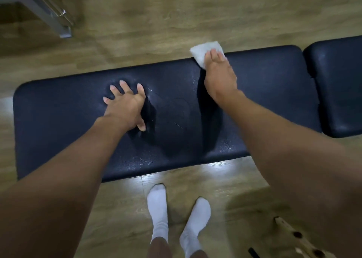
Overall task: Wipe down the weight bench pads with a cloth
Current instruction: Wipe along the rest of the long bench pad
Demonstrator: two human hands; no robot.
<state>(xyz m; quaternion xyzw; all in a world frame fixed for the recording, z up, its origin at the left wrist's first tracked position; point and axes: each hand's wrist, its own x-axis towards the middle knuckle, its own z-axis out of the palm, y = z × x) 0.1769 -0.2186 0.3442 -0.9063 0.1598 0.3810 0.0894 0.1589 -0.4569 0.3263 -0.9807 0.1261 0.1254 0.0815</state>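
Observation:
A long dark blue bench pad [58,116] runs across the middle of the head view. A second, shorter pad [338,85] adjoins it at the right. My right hand [220,77] presses a white cloth [203,51] flat against the far edge of the long pad; part of the cloth sticks out past my fingertips and over the pad's edge. My left hand [125,105] rests palm down on the pad, fingers spread, holding nothing. The pad dents under it.
Wood-look flooring surrounds the bench. A metal frame leg [56,17] stands at the upper left. My two feet in white socks [176,216] stand just in front of the bench. A wooden piece with holes [299,238] lies at the lower right.

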